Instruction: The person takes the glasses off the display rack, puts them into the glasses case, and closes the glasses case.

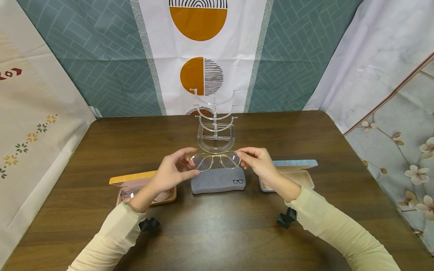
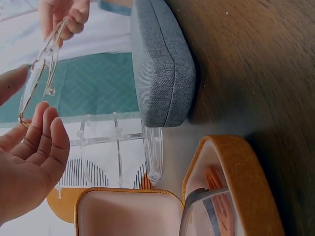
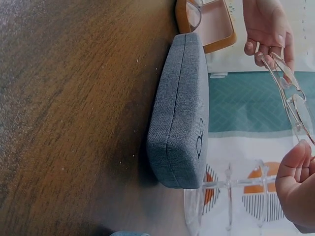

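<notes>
Gold-rimmed eyeglasses (image 1: 230, 160) with clear lenses are held up between both hands, lenses toward the head camera. My right hand (image 1: 260, 164) pinches their right end between thumb and fingers. At the left end, my left hand (image 1: 169, 172) holds the frame, with its thumb low and its fingers curled behind. Below the eyeglasses lies a closed grey fabric glasses case (image 1: 217, 185) with a small glasses print. Just behind them stands a clear tiered eyeglass display stand (image 1: 215, 128), with no glasses on its arms.
An open yellow-orange glasses case (image 1: 133, 177) sits at the left, partly behind the left forearm, with glasses (image 2: 194, 196) inside. At the right is an open blue case (image 1: 298, 163), partly covered by the right wrist. All rest on a dark wooden table (image 1: 217, 233).
</notes>
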Demonstrator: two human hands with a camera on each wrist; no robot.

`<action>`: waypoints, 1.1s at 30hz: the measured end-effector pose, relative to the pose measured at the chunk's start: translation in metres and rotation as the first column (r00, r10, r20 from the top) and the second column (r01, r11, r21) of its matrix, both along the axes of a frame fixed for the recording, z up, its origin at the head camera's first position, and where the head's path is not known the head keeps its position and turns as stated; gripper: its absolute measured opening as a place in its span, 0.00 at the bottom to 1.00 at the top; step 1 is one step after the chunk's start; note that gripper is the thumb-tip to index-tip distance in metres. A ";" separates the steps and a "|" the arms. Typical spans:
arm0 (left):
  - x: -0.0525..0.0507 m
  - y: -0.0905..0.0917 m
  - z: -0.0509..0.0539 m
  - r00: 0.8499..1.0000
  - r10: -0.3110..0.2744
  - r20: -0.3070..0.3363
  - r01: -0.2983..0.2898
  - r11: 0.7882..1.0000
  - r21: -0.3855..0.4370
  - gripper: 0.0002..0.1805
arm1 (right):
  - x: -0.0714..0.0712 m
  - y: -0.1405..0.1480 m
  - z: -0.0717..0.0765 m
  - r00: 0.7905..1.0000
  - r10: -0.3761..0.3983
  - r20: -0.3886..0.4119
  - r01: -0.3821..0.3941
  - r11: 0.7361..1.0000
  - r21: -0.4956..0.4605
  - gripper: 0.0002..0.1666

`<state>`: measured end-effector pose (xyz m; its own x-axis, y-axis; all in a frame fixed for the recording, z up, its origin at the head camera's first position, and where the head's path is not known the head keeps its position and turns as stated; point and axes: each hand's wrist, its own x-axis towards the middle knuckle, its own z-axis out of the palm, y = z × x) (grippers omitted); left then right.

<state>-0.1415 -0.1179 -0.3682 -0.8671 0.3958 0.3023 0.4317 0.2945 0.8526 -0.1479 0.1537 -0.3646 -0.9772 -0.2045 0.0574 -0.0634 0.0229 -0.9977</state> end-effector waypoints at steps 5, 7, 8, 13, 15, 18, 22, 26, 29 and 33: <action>0.006 0.003 0.008 0.998 -0.011 -0.056 0.007 0.998 -0.058 0.34 | 0.000 0.001 0.001 0.999 0.010 0.036 -0.009 1.000 -0.023 0.16; 0.007 0.004 0.009 0.997 -0.008 -0.071 0.003 0.997 -0.074 0.35 | 0.000 0.001 0.000 0.999 0.014 0.042 -0.014 1.000 -0.019 0.17; 0.008 0.005 0.010 0.997 -0.008 -0.079 0.001 0.997 -0.078 0.35 | 0.000 0.002 0.000 0.999 0.016 0.045 -0.015 1.000 -0.016 0.17; 0.003 0.003 -0.001 0.991 -0.002 -0.133 -0.013 0.994 -0.108 0.34 | 0.000 0.002 -0.001 0.999 0.005 0.054 -0.006 1.000 0.011 0.17; 0.002 0.003 -0.002 0.988 0.000 -0.153 -0.018 0.993 -0.116 0.33 | 0.000 0.002 -0.001 0.998 0.002 0.059 -0.003 1.000 0.016 0.16; 0.001 0.004 -0.003 0.984 0.007 -0.177 -0.029 0.992 -0.123 0.31 | 0.000 0.001 0.000 0.998 -0.003 0.065 0.001 1.000 0.021 0.16; 0.000 0.004 -0.004 0.980 0.016 -0.198 -0.042 0.991 -0.125 0.29 | 0.000 0.001 -0.001 0.998 0.001 0.062 -0.003 1.000 0.030 0.16; 0.000 0.004 -0.004 0.977 0.022 -0.210 -0.048 0.991 -0.121 0.28 | 0.001 0.001 -0.002 0.998 0.007 0.061 -0.009 1.000 0.024 0.17; 0.001 0.005 -0.003 0.977 0.020 -0.214 -0.045 0.992 -0.114 0.28 | 0.001 0.002 -0.002 0.999 0.014 0.043 -0.015 1.000 0.022 0.18; 0.000 0.006 -0.003 0.976 0.014 -0.217 -0.039 0.993 -0.114 0.27 | 0.003 0.006 -0.002 0.999 0.035 -0.009 -0.034 0.998 0.051 0.17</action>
